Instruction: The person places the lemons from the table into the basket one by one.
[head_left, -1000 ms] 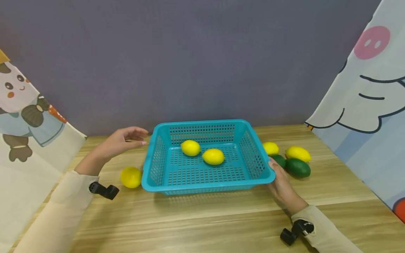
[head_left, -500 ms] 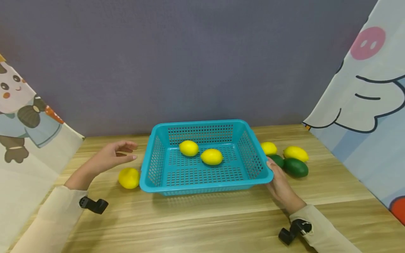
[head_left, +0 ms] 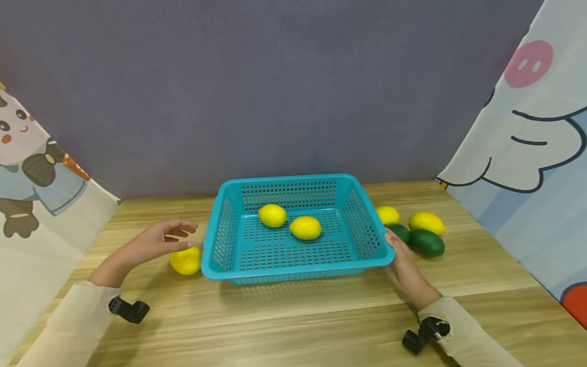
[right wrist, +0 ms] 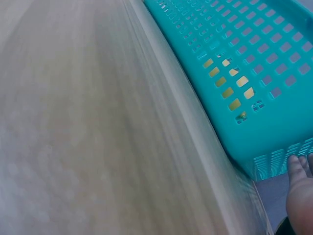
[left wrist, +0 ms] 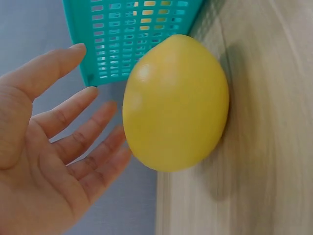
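A blue-green plastic basket [head_left: 298,270] stands mid-table, holding two lemons, one lemon [head_left: 272,215] behind the other lemon [head_left: 305,228]. My right hand [head_left: 405,272] grips its right front corner, thumb at the rim; in the right wrist view the fingertips [right wrist: 293,164] meet the outer wall. Left of the basket lies a loose yellow lemon [head_left: 185,262]. Close above it is my left hand [head_left: 153,243], fingers spread and loosely bent with nothing in them. The left wrist view shows that lemon [left wrist: 176,105] just beyond the fingers.
Right of the basket sit two more lemons, a nearer-in lemon [head_left: 388,215] and an outer lemon [head_left: 427,223]. Beside them lie two dark green oval fruits [head_left: 426,242], one partly behind the right hand. A grey cloth wall [head_left: 293,92] rises behind the wooden table [head_left: 275,326].
My left hand has moved left and down from beside the basket's rim to over the loose lemon. The right hand keeps its hold on the basket; the view has shifted slightly.
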{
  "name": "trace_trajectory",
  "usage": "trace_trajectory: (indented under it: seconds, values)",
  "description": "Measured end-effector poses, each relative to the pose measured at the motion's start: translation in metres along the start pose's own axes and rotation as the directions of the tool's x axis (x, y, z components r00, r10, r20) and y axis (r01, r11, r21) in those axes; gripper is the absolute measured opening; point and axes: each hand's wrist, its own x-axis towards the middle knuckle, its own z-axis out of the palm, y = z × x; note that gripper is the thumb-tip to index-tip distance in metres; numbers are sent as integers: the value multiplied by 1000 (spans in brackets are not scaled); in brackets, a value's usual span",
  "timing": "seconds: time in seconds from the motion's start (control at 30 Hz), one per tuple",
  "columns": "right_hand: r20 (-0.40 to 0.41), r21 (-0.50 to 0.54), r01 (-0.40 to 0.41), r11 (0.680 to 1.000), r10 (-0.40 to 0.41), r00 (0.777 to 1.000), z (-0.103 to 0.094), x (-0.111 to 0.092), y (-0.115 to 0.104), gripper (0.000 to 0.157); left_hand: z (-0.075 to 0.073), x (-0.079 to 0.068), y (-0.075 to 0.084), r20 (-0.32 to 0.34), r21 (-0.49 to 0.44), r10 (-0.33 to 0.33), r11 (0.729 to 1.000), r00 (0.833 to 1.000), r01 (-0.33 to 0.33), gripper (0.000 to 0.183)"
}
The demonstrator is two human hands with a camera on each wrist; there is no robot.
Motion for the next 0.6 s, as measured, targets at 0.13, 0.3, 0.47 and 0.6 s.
trace_trajectory:
  seconds: [0.13, 0.3, 0.47, 0.6]
  values:
    - [9, 13, 5, 1000, -5, 1000, 0, 1, 1, 35, 2, -2, -1, 15, 19, 3, 1000, 1000, -4, 42]
    - [38, 26, 5, 1000, -6, 999, -1, 1, 1, 36, 5, -7, -5, 27, 22, 13, 1000, 1000, -13, 44]
    - [37, 29, 8, 1000, -9, 999, -1, 1, 0, 36, 9, -11, -11, 17, 53, 40, 998, 999, -41, 42]
    - [12, 12, 5, 1000, -5, 1000, 0, 1, 0, 35, 12, -13, -15, 20, 37, 58, 998, 998, -59, 41]
